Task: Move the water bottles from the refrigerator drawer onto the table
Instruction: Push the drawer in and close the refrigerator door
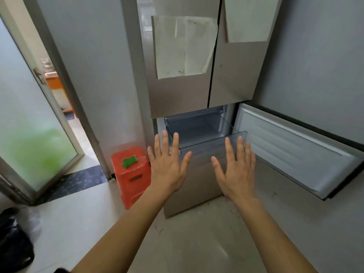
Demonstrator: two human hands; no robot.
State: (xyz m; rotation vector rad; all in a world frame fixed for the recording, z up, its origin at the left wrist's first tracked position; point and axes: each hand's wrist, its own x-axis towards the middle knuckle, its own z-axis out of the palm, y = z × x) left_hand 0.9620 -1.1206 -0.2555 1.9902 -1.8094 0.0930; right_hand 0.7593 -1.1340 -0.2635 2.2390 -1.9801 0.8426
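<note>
The refrigerator drawer (206, 147) is sitting pulled forward out of the lower compartment of the refrigerator (177, 91), directly below the two closed upper doors. It is showing as a translucent blue-grey plastic bin with a clear front wall and a thin rim running along the top edge. It is standing upright and open at the top, with its front wall projecting past the cabinet face. A second translucent tray (195, 116) is sitting above and behind it, further inside the same compartment.
</note>
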